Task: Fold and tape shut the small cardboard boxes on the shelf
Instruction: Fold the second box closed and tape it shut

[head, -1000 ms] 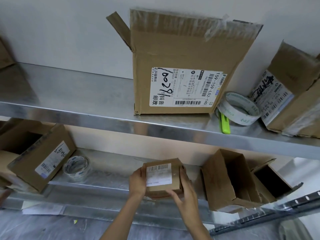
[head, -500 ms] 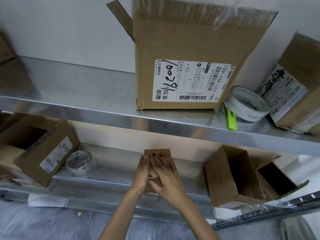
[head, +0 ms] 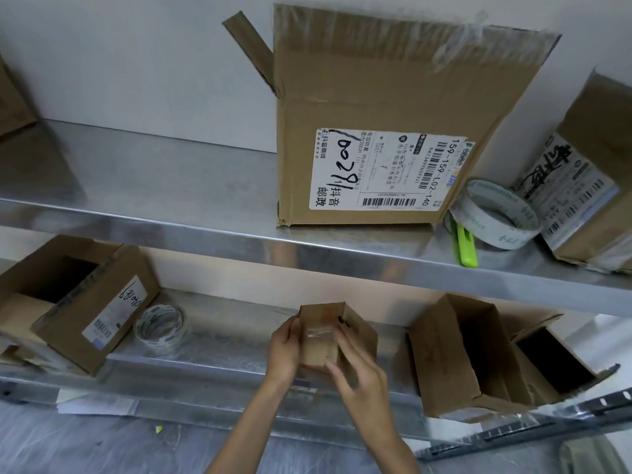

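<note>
A small cardboard box (head: 323, 336) sits between my hands on the lower metal shelf (head: 222, 340), with clear tape across its facing side. My left hand (head: 285, 350) grips its left side. My right hand (head: 355, 367) wraps its right side, dark-nailed fingers on the upper edge. A tape roll (head: 160, 328) lies on the lower shelf to the left. A second tape roll (head: 496, 213) rests on the upper shelf beside a green cutter (head: 466, 248).
A large labelled open box (head: 386, 131) stands on the upper shelf (head: 171, 186), with another labelled box (head: 588, 186) at the right. On the lower shelf an open labelled box (head: 85, 309) lies left and open boxes (head: 472, 357) lie right.
The small box has been turned: its white label faced me a second ago, now a taped cardboard side does. Both hands shifted around it and stayed on it.
</note>
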Demonstrator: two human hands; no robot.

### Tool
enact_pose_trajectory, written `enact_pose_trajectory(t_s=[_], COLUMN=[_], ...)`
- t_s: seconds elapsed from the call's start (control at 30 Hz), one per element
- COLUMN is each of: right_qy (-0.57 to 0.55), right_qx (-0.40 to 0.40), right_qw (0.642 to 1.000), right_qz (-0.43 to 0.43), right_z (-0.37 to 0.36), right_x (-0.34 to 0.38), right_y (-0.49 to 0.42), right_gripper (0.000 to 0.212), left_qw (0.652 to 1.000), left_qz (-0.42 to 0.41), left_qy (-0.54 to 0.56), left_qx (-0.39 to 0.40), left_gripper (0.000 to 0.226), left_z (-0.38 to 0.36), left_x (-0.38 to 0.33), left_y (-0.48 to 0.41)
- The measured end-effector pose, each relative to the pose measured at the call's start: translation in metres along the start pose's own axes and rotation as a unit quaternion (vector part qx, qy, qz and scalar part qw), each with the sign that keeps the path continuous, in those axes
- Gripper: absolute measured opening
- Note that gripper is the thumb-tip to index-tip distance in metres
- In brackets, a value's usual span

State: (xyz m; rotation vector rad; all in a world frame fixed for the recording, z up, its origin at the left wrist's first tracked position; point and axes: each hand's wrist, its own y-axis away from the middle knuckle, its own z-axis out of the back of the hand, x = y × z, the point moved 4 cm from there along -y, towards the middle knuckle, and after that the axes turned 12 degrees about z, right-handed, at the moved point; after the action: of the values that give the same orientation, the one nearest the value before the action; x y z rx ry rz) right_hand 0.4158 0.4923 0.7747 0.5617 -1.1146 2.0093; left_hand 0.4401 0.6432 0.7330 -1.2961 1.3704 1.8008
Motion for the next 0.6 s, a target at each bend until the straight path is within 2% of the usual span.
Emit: enact_pose_trajectory(t_s=[0.13, 0.27, 0.4, 0.5, 0.6], right_qy=[-0.069, -0.201, -0.166, -0.151, -0.017], right_qx=[0.086, 0.146, 0.211, 0.225, 0.283], right_qw=[0.992, 0.957, 0.948, 0.947, 0.956], right_qz=[-0.068, -0.153, -0.172, -0.172, -0.071], right_z=[-0.013, -0.031, -0.049, -0.051, -0.047], right_x=[0.007, 0.005, -0.004, -0.006, -0.011], right_y=[-0.013, -0.030, -0.021, -0.022, -0.020], right_gripper=[0.059, 0.071, 0.066, 0.065, 0.056], left_qw=[0.994, 0.997, 0.998, 0.996, 0.990], left_qz=[-0.016, -0.010, 0.035, 0.032, 0.020], left_qy=[-0.087, -0.075, -0.049, -0.071, -0.115], left_qx=[-0.062, -0.018, 0.010, -0.048, -0.073], left_gripper=[0.027, 0.027, 0.032, 0.043, 0.039], left_z=[-0.001, -0.005, -0.011, -0.014, -0.015], left_x=[-0.005, -0.006, 0.015, 0.029, 0.030], left_y=[-0.001, 0.001, 0.003, 0.003, 0.004])
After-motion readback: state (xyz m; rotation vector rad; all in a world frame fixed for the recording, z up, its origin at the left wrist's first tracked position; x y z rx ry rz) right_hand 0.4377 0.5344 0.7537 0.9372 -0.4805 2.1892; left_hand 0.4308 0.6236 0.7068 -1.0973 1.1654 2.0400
